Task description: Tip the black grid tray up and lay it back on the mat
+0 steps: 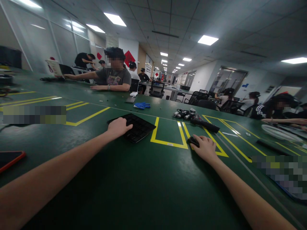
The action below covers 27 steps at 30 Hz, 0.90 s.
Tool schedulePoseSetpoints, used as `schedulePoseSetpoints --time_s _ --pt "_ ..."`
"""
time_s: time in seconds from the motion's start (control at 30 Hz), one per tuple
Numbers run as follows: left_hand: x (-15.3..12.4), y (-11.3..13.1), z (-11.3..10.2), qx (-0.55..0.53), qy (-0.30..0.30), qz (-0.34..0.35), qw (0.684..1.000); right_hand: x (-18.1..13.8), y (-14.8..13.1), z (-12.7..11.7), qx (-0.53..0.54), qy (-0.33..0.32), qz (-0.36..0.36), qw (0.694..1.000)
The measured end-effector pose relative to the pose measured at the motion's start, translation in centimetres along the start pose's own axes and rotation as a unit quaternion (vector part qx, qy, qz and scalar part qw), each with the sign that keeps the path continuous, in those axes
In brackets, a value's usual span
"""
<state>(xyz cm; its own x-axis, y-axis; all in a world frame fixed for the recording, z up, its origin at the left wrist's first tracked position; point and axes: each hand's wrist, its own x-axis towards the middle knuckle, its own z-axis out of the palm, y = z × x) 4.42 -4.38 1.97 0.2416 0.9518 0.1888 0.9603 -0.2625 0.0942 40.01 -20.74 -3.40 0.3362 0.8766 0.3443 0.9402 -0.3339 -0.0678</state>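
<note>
Looking down from the head camera, I see the big green table point(148, 191) filling the lower half of the picture, with yellow tape lines point(168, 142) across the middle. Next in size is a person in a grey shirt point(115, 78) sitting at the upper left, arms resting on the table.

The black keyboard point(134, 127) lies flat just left of the middle. My left hand point(118, 127) rests on its near left corner, fingers laid flat on top, not closed around it. I think the keyboard is light and stiff, with a hard shell, so it should slide well. The long edges look like the best place to hold it.

My right hand point(205, 147) sits right of the middle, cupped over a small black mouse point(192, 141). It covers it loosely. The mouse looks light, hard and smooth, best held by its two sides.

Blue gloves point(142, 105) lie farther back, above the keyboard.
</note>
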Motion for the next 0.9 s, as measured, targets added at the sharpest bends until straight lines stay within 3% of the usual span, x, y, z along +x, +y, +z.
schedulePoseSetpoints --time_s 0.1,0.17,0.27,0.33,0.47,0.53,0.63,0.7,0.77,0.83,0.9 --pt "-1.5 1.7 -0.1 -0.055 0.106 0.087 0.989 -0.8 -2.2 -0.7 0.007 0.069 -0.032 0.997" --pt "-3.3 3.5 0.3 -0.101 0.129 0.187 0.969 -1.7 -4.3 -1.2 0.041 0.068 -0.080 0.994" --pt "-6.5 6.3 1.6 -0.144 0.062 0.341 0.927 -3.8 -7.4 -1.8 0.091 0.004 -0.174 0.981" --pt "-7.9 7.4 2.6 -0.163 0.010 0.406 0.899 -5.2 -8.9 -2.1 0.108 -0.058 -0.231 0.965" --pt "-8.3 7.8 3.4 -0.173 -0.034 0.411 0.894 -6.2 -10.0 -2.8 0.121 -0.118 -0.267 0.949" --pt "-8.4 7.6 3.0 -0.171 -0.024 0.400 0.900 -5.6 -9.4 -2.9 0.125 -0.101 -0.269 0.950" --pt "-10.2 7.7 1.7 -0.180 -0.011 0.422 0.889 -3.7 -7.1 -2.6 0.084 -0.015 -0.246 0.966" --pt "-12.6 8.1 0.7 -0.193 -0.048 0.478 0.856 -2.3 -4.7 -2.1 0.030 0.050 -0.188 0.980" --pt "-15.0 8.7 -0.2 -0.197 -0.106 0.552 0.803 -1.2 -2.4 -1.3 -0.022 0.080 -0.122 0.989" --pt "-16.7 9.2 -0.6 -0.189 -0.141 0.595 0.769 -0.5 -0.5 -0.5 -0.041 0.047 -0.076 0.995" --pt "-17.5 9.5 -0.8 -0.187 -0.152 0.605 0.759 -0.1 0.5 0.1 -0.023 -0.011 -0.049 0.998"
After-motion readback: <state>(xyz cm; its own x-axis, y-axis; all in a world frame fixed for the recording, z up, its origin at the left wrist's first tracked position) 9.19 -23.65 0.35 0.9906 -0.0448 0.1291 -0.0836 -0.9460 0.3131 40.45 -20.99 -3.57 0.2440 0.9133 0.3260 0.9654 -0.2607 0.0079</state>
